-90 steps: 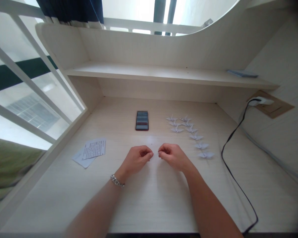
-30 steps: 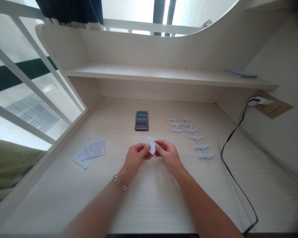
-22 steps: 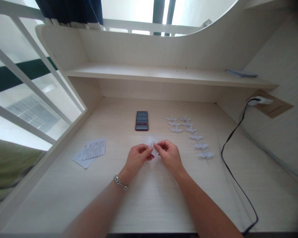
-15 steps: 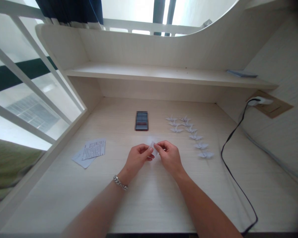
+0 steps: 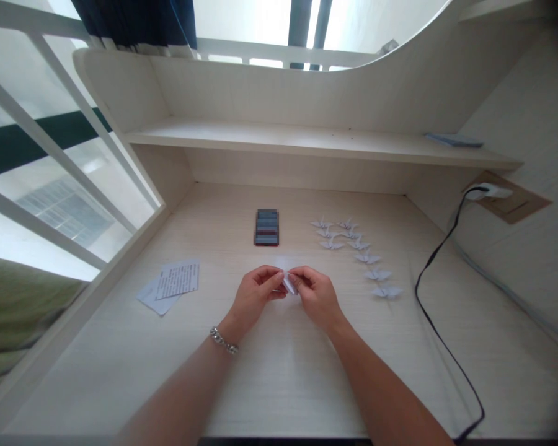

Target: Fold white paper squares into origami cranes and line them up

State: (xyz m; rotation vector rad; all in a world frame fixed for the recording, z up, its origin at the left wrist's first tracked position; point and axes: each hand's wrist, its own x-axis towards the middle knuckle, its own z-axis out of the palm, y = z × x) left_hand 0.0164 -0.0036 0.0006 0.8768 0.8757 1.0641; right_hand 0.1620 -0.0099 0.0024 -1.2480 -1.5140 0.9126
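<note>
Between my two hands, over the middle of the desk, is a small piece of folded white paper (image 5: 289, 285). My left hand (image 5: 259, 288) pinches its left side between thumb and fingers; a chain bracelet is on that wrist. From the other side, my right hand (image 5: 314, 292) grips the paper with thumb and forefinger. Fingertips hide part of the folds. Several white paper cranes (image 5: 372, 275) stand to the right of my hands, two short rows at the back and a line curving toward me.
Two sheets of paper (image 5: 179, 280), the upper one printed, lie at the left. A phone-like dark object (image 5: 266, 227), its face pixelated, rests behind my hands. A black cable (image 5: 428, 310) runs from the wall socket (image 5: 511, 197) down the right side. A shelf (image 5: 279, 137) spans the back.
The folded paper has turned and sits lower between my fingers, with its upper tip no longer sticking up. My left fingers have shifted slightly. The view has moved a little.
</note>
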